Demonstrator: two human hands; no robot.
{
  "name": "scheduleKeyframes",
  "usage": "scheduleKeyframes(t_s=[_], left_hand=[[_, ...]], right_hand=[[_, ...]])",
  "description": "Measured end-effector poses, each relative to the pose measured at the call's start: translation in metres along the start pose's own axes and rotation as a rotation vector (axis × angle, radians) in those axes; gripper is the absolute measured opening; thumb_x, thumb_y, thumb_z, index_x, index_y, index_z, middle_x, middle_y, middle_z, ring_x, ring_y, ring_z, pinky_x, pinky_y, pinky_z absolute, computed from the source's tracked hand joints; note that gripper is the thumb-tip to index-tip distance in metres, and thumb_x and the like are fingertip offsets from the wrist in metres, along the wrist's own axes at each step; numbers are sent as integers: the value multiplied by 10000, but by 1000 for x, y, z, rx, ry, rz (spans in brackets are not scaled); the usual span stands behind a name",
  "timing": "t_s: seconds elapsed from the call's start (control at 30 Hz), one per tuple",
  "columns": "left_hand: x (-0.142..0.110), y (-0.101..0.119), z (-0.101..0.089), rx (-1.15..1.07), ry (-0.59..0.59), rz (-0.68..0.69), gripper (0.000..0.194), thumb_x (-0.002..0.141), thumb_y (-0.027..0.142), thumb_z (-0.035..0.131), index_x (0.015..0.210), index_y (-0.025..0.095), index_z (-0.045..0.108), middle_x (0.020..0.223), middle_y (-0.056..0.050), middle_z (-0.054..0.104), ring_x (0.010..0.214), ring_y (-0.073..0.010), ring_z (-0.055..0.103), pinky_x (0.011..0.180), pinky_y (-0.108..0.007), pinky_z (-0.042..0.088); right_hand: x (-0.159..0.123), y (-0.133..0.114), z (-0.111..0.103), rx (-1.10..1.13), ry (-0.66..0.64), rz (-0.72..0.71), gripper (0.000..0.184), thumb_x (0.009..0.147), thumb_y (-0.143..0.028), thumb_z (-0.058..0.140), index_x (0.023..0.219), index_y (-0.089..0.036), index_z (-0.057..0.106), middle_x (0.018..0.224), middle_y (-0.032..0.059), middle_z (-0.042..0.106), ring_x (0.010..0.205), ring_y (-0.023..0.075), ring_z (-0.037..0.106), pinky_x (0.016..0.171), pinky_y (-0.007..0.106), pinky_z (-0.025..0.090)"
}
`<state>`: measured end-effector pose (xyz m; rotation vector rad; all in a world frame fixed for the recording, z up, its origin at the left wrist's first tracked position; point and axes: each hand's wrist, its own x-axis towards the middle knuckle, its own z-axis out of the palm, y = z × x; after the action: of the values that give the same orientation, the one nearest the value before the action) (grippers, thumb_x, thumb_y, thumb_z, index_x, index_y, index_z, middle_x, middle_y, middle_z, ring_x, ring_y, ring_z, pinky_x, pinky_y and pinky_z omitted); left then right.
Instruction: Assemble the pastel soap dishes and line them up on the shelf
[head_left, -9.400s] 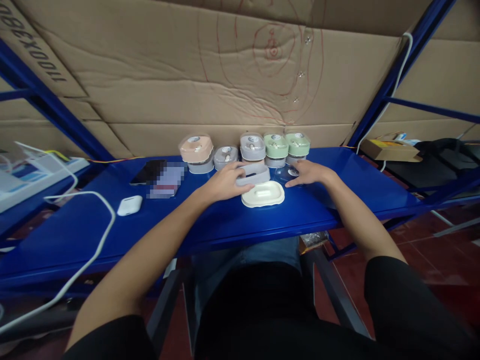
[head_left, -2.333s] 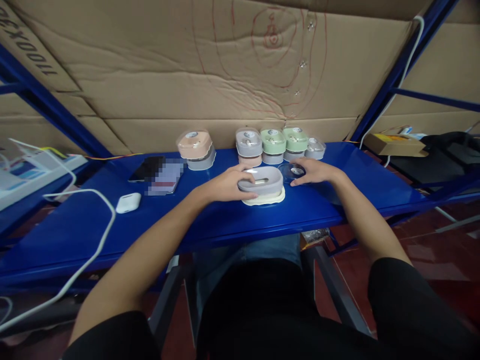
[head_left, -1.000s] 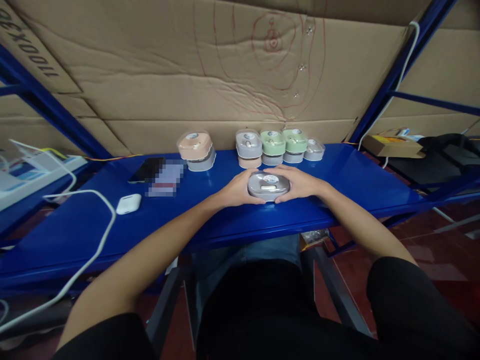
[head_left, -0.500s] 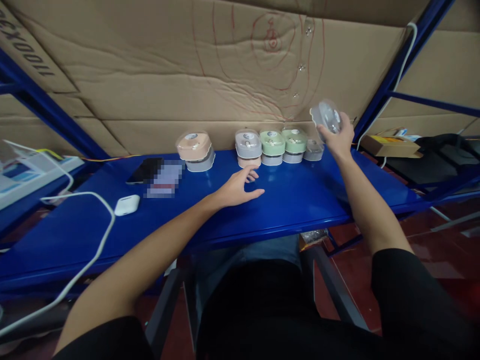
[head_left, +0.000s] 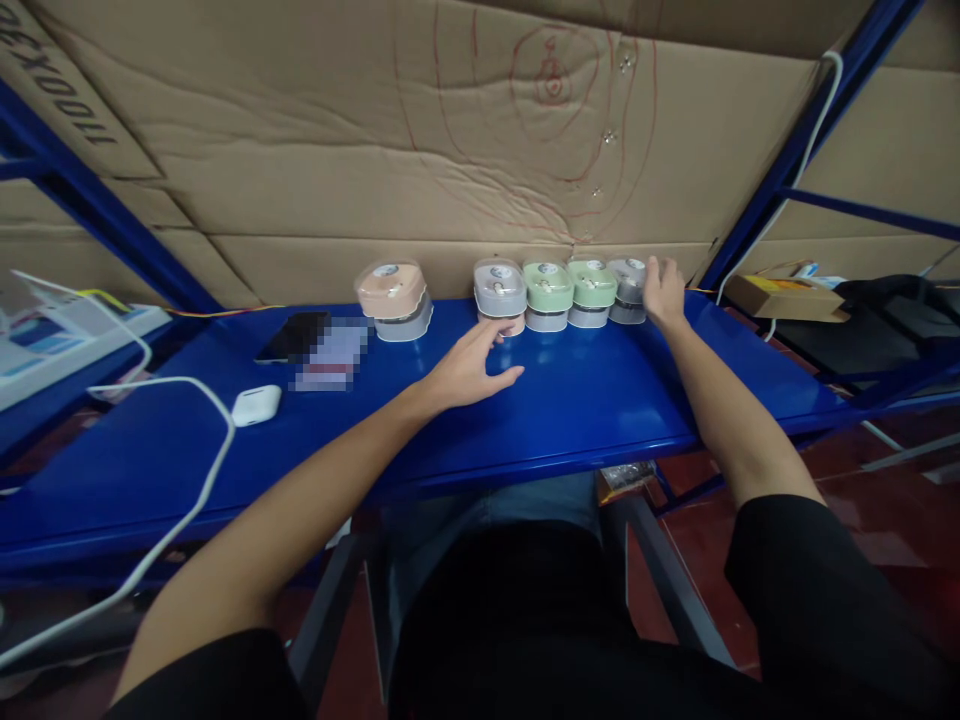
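Note:
Small lidded plastic boxes stand in stacks along the back of the blue shelf (head_left: 585, 400): a peach one on grey (head_left: 391, 290), a grey one on peach (head_left: 499, 288), two green-topped stacks (head_left: 547, 285) (head_left: 591, 283), and a grey stack (head_left: 627, 278) at the right end. My right hand (head_left: 661, 290) is open, its fingers spread right beside the grey stack, holding nothing. My left hand (head_left: 471, 366) hovers open over the shelf, fingertips close to the grey-on-peach stack.
A dark phone (head_left: 294, 336) and a blurred card lie left of the boxes. A white earbud case (head_left: 256, 405) and a white cable (head_left: 187, 450) sit further left. Cardboard sheets (head_left: 450, 150) wall the back. A small cardboard box (head_left: 787, 295) rests at right.
My right hand carried the assembled grey box up and right, set it on the rightmost stack and let go. My left hand drifted slightly toward the back row.

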<state>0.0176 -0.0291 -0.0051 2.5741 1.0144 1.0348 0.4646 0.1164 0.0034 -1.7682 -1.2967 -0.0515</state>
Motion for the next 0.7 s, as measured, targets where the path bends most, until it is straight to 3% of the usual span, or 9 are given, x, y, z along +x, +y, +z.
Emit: scheduleKeyframes(t_s=[0.1, 0.17, 0.23, 0.3, 0.37, 0.43, 0.57, 0.7], left_hand=[[5, -12, -17, 179, 199, 6, 528, 1016, 356, 774, 1505, 200, 655, 1527, -191, 739, 1443, -397, 703, 1265, -608, 575], [9, -24, -33, 266, 330, -70, 486, 995, 348, 791, 1452, 219, 685, 1551, -193, 720, 1516, -436, 643, 1325, -671, 501], [10, -37, -52, 324, 430, -188, 573, 956, 386, 841, 1485, 225, 691, 1665, -201, 637, 1615, -490, 542, 1362, -735, 410], [11, -47, -68, 348, 463, -298, 701, 918, 461, 882, 1547, 220, 685, 1779, -195, 529, 1703, -541, 405, 1373, -791, 309], [10, -55, -80, 331, 432, -392, 821, 931, 599, 872, 1648, 270, 644, 1806, -146, 510, 1781, -562, 230, 1367, -829, 199], [11, -61, -86, 342, 403, -496, 935, 916, 709, 856, 1717, 297, 605, 1824, -148, 491, 1802, -589, 149, 1360, -842, 163], [13, -77, -85, 388, 393, -655, 990, 868, 658, 899, 1717, 244, 604, 1822, -286, 440, 1696, -655, 363, 1328, -848, 313], [12, -98, -82, 347, 397, -636, 784, 876, 516, 902, 1577, 235, 692, 1664, -303, 564, 1546, -632, 535, 1265, -841, 418]], right_hand=[[1, 3, 0, 26, 20, -44, 815, 1159, -777, 292, 1591, -173, 629, 1634, 289, 681, 1614, 439, 591, 1336, 675, 451], [3, 6, 1, 45, 41, -56, 794, 1165, -757, 279, 1539, -168, 657, 1609, 299, 693, 1599, 442, 597, 1328, 679, 453], [5, 9, 0, 54, 67, -46, 769, 1176, -711, 263, 1504, -148, 671, 1593, 316, 695, 1591, 445, 598, 1324, 676, 452], [6, 11, -1, 57, 82, -17, 760, 1185, -686, 245, 1472, -137, 686, 1582, 326, 697, 1584, 441, 597, 1325, 663, 447], [6, 12, -2, 63, 84, 5, 752, 1189, -687, 238, 1424, -153, 712, 1552, 315, 723, 1562, 433, 615, 1322, 646, 451], [4, 12, -3, 72, 61, 1, 727, 1186, -682, 263, 1388, -166, 734, 1516, 291, 761, 1527, 423, 653, 1321, 622, 460], [-3, 7, -4, 105, -6, -7, 656, 1155, -634, 374, 1436, -169, 742, 1518, 258, 799, 1503, 413, 706, 1318, 589, 480], [-6, 5, -6, 92, -21, 2, 693, 1146, -619, 385, 1509, -137, 725, 1551, 270, 786, 1519, 409, 708, 1318, 581, 491]])
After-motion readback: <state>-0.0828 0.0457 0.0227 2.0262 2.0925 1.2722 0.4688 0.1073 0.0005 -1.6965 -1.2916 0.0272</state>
